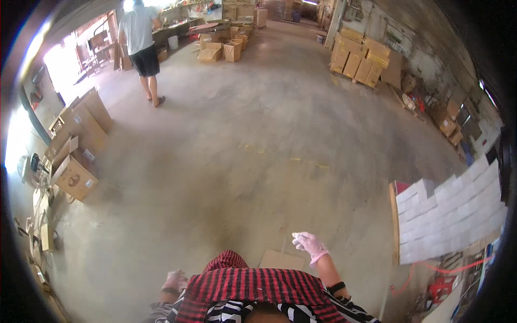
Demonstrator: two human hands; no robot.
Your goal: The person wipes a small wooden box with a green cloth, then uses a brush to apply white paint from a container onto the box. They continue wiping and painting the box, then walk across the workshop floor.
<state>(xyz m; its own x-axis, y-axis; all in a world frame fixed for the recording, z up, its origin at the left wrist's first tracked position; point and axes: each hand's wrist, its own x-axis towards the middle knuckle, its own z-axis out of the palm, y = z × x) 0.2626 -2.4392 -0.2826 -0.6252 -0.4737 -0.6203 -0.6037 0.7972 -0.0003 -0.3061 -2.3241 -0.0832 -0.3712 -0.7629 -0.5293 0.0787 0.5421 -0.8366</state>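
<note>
My right hand [311, 245], in a thin pale pink glove, is raised in front of my body above the floor. Its fingers are loosely bent and a little apart, with nothing visible in them. Low at my left side is my left hand [175, 281], also gloved; its fingers are blurred and partly hidden, and no held thing shows there. A red and black striped apron [253, 284] covers my front. Beyond it, a flat piece of cardboard [281, 259] lies on the floor, nearest my right hand but apart from it.
A person [141, 46] stands at the far left, back turned. Cardboard cartons [75, 176] and a fan [31, 169] line the left side. Stacked cartons [358, 58] stand far right. At near right is a stack of white blocks [447, 212], with a red hose [431, 266] below.
</note>
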